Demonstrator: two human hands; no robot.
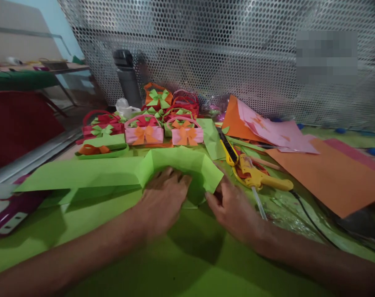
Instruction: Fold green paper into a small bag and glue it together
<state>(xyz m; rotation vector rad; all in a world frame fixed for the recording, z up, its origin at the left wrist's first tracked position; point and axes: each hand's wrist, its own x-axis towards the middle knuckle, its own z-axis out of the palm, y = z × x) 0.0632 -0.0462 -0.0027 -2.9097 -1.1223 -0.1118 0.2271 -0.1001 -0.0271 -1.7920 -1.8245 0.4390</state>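
My left hand [162, 198] lies palm down on a folded light green paper sheet [113, 171], its fingers curled onto the raised fold. My right hand [231, 204] pinches the right corner of that same folded piece. The paper stretches to the left across a green table [181, 264]. Both hands are slightly blurred.
Several small paper baskets with bows [144, 134] stand behind the fold. A yellow glue gun [258, 177] and a yellow cutter [227, 148] lie to the right, beside orange sheets [326, 177] and pink sheets [277, 132]. A dark bottle [127, 76] stands before a perforated metal screen [237, 49].
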